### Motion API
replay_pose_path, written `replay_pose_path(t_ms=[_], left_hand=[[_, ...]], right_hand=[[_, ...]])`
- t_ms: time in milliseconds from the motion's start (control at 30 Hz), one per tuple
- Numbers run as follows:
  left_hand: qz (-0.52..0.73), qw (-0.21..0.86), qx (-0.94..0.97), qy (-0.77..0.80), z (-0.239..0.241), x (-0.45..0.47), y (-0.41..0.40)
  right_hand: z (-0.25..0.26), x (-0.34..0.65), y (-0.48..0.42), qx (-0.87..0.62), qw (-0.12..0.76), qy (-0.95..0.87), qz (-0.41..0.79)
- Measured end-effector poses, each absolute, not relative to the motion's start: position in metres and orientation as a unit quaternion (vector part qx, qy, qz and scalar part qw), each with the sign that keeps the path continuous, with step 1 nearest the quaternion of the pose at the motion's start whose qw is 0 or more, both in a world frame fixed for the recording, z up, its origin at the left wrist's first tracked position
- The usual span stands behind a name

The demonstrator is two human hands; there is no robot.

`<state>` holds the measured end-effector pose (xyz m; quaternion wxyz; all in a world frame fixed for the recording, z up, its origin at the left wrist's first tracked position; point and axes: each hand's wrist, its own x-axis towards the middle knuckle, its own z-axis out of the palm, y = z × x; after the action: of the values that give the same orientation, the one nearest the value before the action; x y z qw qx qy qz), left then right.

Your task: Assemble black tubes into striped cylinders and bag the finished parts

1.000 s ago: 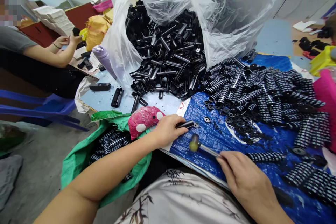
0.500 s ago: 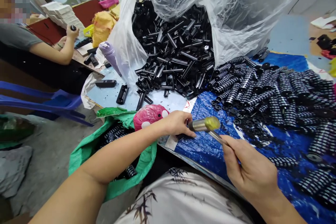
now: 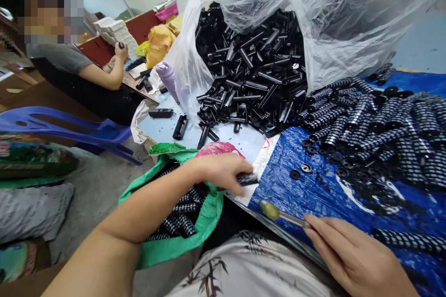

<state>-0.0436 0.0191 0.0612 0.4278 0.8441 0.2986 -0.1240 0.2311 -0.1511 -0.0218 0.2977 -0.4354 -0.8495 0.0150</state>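
Across the blue tarp [image 3: 313,190] most tubes [image 3: 383,125] lie unbagged, it seems, with some in the green bag [image 3: 209,222]; your left hand [image 3: 223,171] clasps one tube [image 3: 248,179] just above it, and your right hand [image 3: 351,255] is wrapped round the hammer [image 3: 278,214].

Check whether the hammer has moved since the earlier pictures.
Yes. The hammer dropped back toward the near edge of the blue tarp, away from the left hand holding a black tube.
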Motion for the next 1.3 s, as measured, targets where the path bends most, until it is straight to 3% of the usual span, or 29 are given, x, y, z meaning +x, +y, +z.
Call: replay_pose_path(t_ms=[67,133,200,267,367,533,667,767,900,967,1100,1200,1300], left_hand=[[-0.171,0.531,0.786,0.267,0.082,-0.086,0.023],[-0.155,0.562,0.743,0.328,0.092,-0.123,0.028],[-0.055,0.509,0.731,0.451,0.085,-0.145,0.034],[0.063,0.373,0.719,0.584,0.064,-0.153,0.044],[0.108,0.196,0.691,0.687,0.027,-0.147,0.059],[0.096,0.189,0.709,0.673,0.001,-0.131,0.08],[0.048,0.217,0.717,0.66,0.004,-0.121,0.108],[0.004,0.202,0.741,0.64,0.015,-0.098,0.121],[-0.006,0.152,0.767,0.623,0.031,-0.06,0.125],[0.005,0.125,0.766,0.631,0.038,-0.047,0.123],[0.095,0.086,0.755,0.643,0.045,-0.041,0.116],[0.203,0.131,0.705,0.667,0.047,-0.046,0.112],[0.332,0.188,0.628,0.678,0.05,-0.047,0.107]], right_hand=[[-0.025,0.239,-0.154,-0.445,0.296,-0.845,-0.011],[-0.031,0.242,-0.155,-0.453,0.294,-0.841,-0.026],[-0.038,0.241,-0.153,-0.46,0.297,-0.836,-0.033],[-0.043,0.239,-0.151,-0.464,0.3,-0.833,-0.033],[-0.044,0.236,-0.15,-0.484,0.298,-0.823,-0.019],[-0.031,0.255,-0.154,-0.55,0.305,-0.777,0.011],[-0.017,0.305,-0.157,-0.681,0.307,-0.659,-0.092],[-0.002,0.345,-0.156,-0.82,0.23,-0.506,-0.136],[0.006,0.373,-0.136,-0.919,0.06,-0.387,-0.041],[0.003,0.377,-0.122,-0.923,0.027,-0.383,-0.004],[-0.006,0.385,-0.109,-0.921,0.063,-0.385,0.013],[-0.007,0.389,-0.113,-0.908,0.121,-0.4,0.021],[-0.007,0.377,-0.126,-0.87,0.249,-0.425,0.03]])
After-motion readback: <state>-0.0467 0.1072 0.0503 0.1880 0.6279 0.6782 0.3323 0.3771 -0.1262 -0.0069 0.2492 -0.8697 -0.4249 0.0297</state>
